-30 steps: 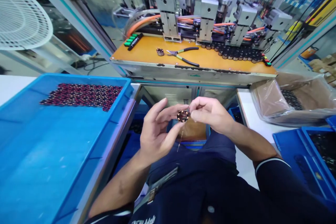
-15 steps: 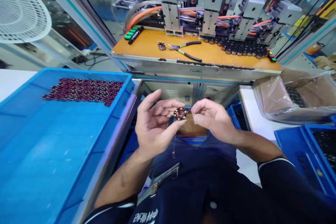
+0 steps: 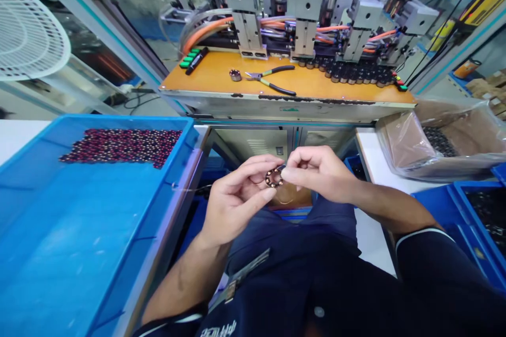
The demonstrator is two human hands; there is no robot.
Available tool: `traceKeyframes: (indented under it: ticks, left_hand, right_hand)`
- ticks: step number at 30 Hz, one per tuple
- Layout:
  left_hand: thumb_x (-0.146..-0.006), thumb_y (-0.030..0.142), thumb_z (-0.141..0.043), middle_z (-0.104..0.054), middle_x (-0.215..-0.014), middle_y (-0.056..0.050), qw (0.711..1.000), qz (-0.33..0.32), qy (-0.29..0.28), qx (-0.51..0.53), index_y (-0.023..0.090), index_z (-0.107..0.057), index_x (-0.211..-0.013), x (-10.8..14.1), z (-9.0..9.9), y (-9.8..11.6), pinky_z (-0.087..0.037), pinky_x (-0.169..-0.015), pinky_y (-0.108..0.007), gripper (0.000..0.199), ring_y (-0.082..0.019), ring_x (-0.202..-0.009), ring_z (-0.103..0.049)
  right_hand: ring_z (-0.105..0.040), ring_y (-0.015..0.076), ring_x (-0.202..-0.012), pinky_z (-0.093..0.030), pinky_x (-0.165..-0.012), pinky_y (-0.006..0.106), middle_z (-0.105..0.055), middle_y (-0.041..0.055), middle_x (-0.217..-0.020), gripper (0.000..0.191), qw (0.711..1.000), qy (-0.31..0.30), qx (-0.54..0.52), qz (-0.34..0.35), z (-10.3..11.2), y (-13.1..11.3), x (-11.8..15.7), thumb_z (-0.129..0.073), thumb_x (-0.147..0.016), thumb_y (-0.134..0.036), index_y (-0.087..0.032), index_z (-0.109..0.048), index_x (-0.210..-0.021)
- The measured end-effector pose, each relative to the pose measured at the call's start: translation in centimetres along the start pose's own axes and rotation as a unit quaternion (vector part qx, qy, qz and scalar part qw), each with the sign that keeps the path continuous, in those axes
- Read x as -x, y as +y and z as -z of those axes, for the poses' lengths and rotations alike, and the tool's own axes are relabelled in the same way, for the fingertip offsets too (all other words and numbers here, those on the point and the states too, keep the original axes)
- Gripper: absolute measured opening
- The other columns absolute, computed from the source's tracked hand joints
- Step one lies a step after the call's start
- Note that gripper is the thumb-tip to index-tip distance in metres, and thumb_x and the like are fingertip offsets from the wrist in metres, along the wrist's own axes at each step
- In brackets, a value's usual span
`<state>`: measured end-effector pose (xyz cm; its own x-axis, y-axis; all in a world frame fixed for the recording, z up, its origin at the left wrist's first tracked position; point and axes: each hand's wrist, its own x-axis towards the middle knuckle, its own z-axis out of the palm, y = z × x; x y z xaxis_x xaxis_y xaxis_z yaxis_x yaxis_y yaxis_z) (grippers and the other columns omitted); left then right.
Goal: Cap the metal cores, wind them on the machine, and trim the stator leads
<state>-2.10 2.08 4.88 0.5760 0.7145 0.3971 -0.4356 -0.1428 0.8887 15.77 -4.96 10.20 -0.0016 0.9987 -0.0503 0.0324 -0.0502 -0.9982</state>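
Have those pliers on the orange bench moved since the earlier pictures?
No. The pliers lie in the same place on the orange bench top, beside the small round part; the camera's view has shifted slightly.

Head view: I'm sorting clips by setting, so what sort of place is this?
Probably a factory workstation: a metal machine with orange hoses, many small similar parts in a blue tray, and pliers on the orange worktop.
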Motion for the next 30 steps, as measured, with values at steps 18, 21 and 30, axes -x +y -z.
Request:
traceKeyframes:
  ticks: [18,21,30]
  left_hand:
    - [-0.07,0.012,-0.084,-0.079,-0.103,-0.007,0.996,0.085,0.01,0.03,0.024,-0.08,-0.101,-0.4,0.0,1.2,-0.064,-0.074,-0.023,0.033,-0.016,-0.08,-0.075]
    - [-0.071,0.015,-0.085,-0.08,-0.101,-0.01,0.994,0.106,-0.005,0.024,0.023,-0.08,-0.102,-0.4,0.1,1.6,-0.064,-0.071,-0.023,0.032,-0.016,-0.075,-0.075]
    - [-0.071,0.018,-0.085,-0.08,-0.077,-0.006,0.981,0.166,-0.088,0.041,0.022,-0.082,-0.094,-1.2,-0.9,2.8,-0.062,-0.055,-0.022,0.023,-0.017,-0.058,-0.073]
  right_hand:
    - [-0.048,0.0066,-0.055,-0.036,-0.051,0.019,-0.056,-0.0037,-0.061,0.033,0.987,-0.13,0.072,0.058,2.9,-1.6,-1.3,-0.075,-0.081,-0.043,-0.013,-0.066,-0.072]
    - [-0.047,0.0067,-0.053,-0.037,-0.051,0.02,-0.054,-0.0043,-0.059,0.031,0.983,-0.139,0.107,0.059,3.4,-1.7,-1.4,-0.072,-0.084,-0.041,-0.013,-0.064,-0.071]
    - [-0.058,0.0101,-0.075,-0.046,-0.069,0.022,-0.064,0.0017,-0.083,0.014,0.908,-0.271,0.207,0.243,3.2,-4.4,-3.9,-0.074,-0.084,-0.025,-0.012,-0.071,-0.085]
